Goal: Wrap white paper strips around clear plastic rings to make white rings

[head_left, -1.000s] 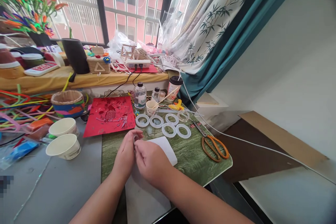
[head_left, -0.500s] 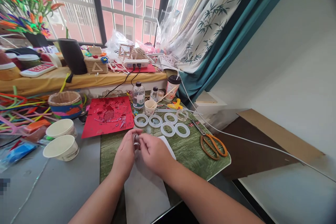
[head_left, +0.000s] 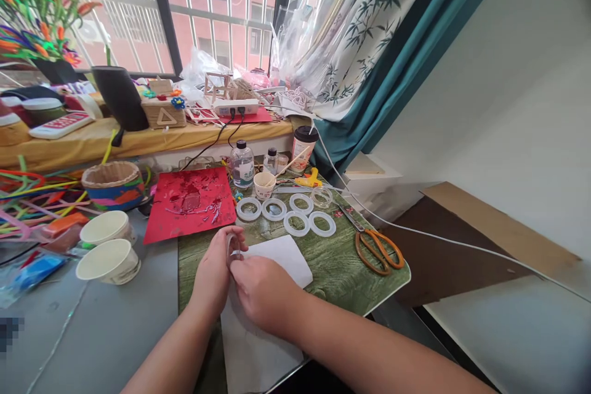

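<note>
My left hand (head_left: 213, 268) is closed around a clear ring (head_left: 229, 245), which looks like a resin bangle and stands on edge between thumb and fingers. My right hand (head_left: 266, 289) is closed too, its fingertips pressed to the ring's near side. What those fingers pinch there is hidden. Both hands are over a white sheet of paper (head_left: 281, 257) on the green table. Beyond them lie several whitish ring molds (head_left: 297, 223) and, by these, another clear ring (head_left: 322, 197).
Scissors with orange handles (head_left: 379, 251) lie at the right. A red sheet (head_left: 191, 204) with dark flakes is at the back left, near two paper cups (head_left: 108, 261). A small cup with a stick (head_left: 265, 187), bottles (head_left: 242, 165) and a yellow glue gun (head_left: 309, 178) stand farther back.
My right hand has slid down and toward me along the ring, baring more of the ring and of the paper. The left hand keeps its hold, and the view has shifted slightly.
</note>
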The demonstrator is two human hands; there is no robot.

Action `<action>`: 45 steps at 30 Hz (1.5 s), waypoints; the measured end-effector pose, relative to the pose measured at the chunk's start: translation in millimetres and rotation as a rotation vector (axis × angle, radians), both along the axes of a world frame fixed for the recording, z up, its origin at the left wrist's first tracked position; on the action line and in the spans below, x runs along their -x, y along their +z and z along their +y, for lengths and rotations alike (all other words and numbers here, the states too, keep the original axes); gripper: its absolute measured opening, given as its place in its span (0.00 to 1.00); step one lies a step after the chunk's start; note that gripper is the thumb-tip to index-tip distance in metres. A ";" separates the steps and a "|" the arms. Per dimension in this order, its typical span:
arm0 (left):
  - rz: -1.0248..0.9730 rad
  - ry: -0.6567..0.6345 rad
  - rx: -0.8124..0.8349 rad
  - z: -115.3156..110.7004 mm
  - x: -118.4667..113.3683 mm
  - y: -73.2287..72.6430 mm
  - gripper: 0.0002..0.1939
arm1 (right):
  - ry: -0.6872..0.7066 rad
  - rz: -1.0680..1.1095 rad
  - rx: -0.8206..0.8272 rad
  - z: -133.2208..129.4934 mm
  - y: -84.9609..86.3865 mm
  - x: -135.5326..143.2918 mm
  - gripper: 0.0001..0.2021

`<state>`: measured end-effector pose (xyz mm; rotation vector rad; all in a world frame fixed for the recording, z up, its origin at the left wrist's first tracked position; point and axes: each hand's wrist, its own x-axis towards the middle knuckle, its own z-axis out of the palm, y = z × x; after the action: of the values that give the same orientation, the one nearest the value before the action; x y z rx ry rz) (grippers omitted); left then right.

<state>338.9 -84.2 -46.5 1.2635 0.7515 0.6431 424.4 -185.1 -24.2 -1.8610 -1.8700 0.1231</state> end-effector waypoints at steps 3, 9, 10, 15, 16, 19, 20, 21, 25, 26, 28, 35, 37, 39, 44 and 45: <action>0.031 -0.030 -0.073 -1.0 -0.5 2.3 0.24 | -0.080 0.142 -0.008 -0.3 -0.2 -3.3 0.07; 0.033 0.014 -0.100 -1.5 1.2 7.4 0.23 | 0.007 0.138 -0.029 -0.1 4.6 -5.7 0.06; 0.021 0.005 -0.077 -1.0 1.3 6.2 0.23 | 0.038 0.094 -0.014 -1.2 4.2 -6.0 0.06; 0.085 -0.052 -0.117 -0.1 1.2 1.4 0.24 | -0.136 0.272 -0.017 -0.3 4.2 -9.9 0.09; 0.104 -0.046 -0.137 -0.1 1.4 1.9 0.23 | -0.149 0.302 -0.022 0.4 4.5 -9.0 0.10; 0.080 -0.005 -0.136 -0.1 2.1 4.9 0.22 | -0.043 0.233 -0.021 0.2 4.5 -4.7 0.07; 0.059 0.000 -0.126 -0.3 2.2 5.7 0.22 | -0.014 0.206 -0.024 -0.3 4.6 -4.1 0.07; 0.045 -0.001 -0.120 -0.5 2.1 6.0 0.22 | -0.011 0.203 -0.031 -0.6 4.8 -4.2 0.07; 0.074 -0.024 -0.154 -1.8 2.0 4.7 0.22 | -0.123 0.284 -0.065 -0.1 8.1 -6.3 0.10; 0.070 -0.018 -0.149 -1.7 2.1 4.1 0.23 | -0.114 0.274 -0.061 0.0 9.2 -5.9 0.10; 0.037 0.003 -0.124 -1.0 2.3 3.3 0.23 | -0.034 0.228 -0.034 0.0 11.0 -4.7 0.08; 0.084 0.006 -0.103 1.0 1.8 2.0 0.23 | -0.143 0.314 -0.058 3.8 15.8 -5.7 0.10; 0.059 0.024 -0.101 1.9 2.0 0.9 0.24 | -0.053 0.255 -0.031 3.1 16.5 -5.1 0.08; 0.033 0.026 -0.087 2.1 2.0 0.5 0.24 | -0.036 0.250 -0.009 3.0 16.5 -5.9 0.07; 0.087 0.002 -0.094 -0.2 2.3 2.9 0.23 | -0.169 0.368 -0.020 7.0 13.3 -5.2 0.10; 0.076 0.011 -0.089 -0.3 2.4 3.0 0.22 | -0.139 0.329 -0.007 6.6 12.4 -3.2 0.10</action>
<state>336.4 -84.5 -43.5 1.3723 0.7998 0.6460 427.7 -178.5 -11.8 -1.8320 -1.5132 0.3513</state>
